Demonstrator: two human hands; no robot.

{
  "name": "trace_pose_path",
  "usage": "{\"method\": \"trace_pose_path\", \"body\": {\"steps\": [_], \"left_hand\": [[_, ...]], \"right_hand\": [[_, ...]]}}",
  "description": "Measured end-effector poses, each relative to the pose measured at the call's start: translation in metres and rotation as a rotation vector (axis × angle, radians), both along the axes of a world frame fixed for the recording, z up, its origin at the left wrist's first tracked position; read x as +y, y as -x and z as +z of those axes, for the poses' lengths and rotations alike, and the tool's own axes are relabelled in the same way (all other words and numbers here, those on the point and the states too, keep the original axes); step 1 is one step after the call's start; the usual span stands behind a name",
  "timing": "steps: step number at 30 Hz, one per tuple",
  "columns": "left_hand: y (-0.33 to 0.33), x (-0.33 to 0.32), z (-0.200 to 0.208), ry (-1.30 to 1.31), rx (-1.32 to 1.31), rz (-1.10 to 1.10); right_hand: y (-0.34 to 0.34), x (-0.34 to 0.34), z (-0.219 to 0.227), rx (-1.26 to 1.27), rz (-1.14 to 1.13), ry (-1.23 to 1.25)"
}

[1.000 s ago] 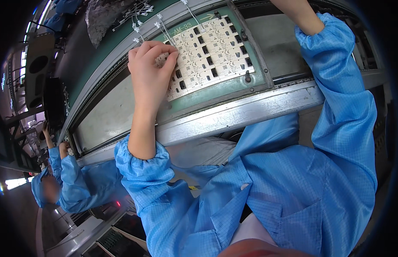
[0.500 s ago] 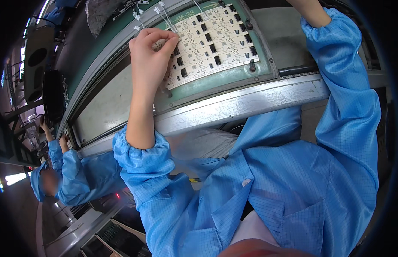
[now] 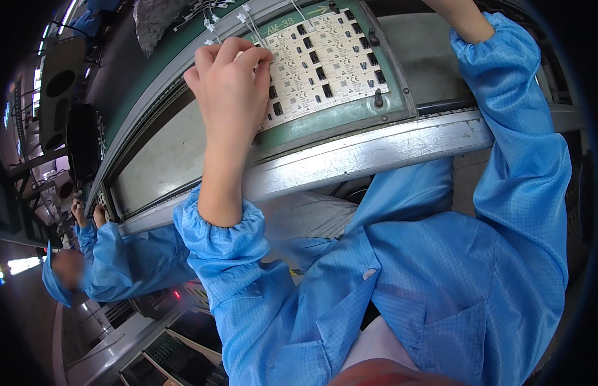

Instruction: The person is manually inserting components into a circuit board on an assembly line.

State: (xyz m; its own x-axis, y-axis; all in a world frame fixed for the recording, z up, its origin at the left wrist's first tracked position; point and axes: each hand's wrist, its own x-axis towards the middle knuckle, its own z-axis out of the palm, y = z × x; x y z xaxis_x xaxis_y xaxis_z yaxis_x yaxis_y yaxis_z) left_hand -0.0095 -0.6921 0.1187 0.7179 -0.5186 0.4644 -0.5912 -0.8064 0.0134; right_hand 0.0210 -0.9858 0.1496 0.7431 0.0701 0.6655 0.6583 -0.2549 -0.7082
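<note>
A white circuit board panel [image 3: 337, 61] with rows of small black components lies in a green carrier [image 3: 324, 117]. Over the panel's left edge is my left hand [image 3: 231, 80], its thumb and index finger brought together at the board and the other fingers bent. Whatever may be between those fingertips is hidden. Just beyond the hand, thin wires with white connectors [image 3: 242, 17] lie at the carrier's far edge. Of my right arm, the blue sleeve [image 3: 505, 71] and bare wrist show at the upper right; the hand itself is past the top of the picture.
A scuffed metal rail [image 3: 369, 151] runs along the near side of the line. Dark clamps [image 3: 378, 98] stand on the carrier's border. At the far left a co-worker [image 3: 128, 257] in blue leans at the same line. A clear plastic bag [image 3: 151, 26] lies beyond.
My left hand has turned, its back now more toward me, and its fingertips have shifted slightly to the right along the board. The co-worker's hands and head have moved a little.
</note>
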Motion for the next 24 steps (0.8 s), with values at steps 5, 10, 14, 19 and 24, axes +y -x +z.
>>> {"method": "trace_pose_path", "body": {"steps": [5,10,14,19,24], "left_hand": [[0.005,-0.007,-0.004,-0.035,-0.12,0.003],[0.004,-0.004,-0.003,0.036,-0.002,0.036],[0.016,0.001,0.003,0.065,0.044,0.028],[0.016,0.0,0.008,0.058,0.062,0.022],[-0.057,0.017,0.03,0.21,0.657,-0.233]], "right_hand": [[0.0,-0.004,0.001,-0.021,0.004,0.015],[0.006,0.0,0.005,-0.046,-0.042,0.053],[0.004,0.003,0.004,-0.051,-0.011,-0.02],[0.013,0.004,0.014,-0.133,-0.165,0.263],[-0.017,0.003,-0.014,-0.404,0.349,-0.404]]}}
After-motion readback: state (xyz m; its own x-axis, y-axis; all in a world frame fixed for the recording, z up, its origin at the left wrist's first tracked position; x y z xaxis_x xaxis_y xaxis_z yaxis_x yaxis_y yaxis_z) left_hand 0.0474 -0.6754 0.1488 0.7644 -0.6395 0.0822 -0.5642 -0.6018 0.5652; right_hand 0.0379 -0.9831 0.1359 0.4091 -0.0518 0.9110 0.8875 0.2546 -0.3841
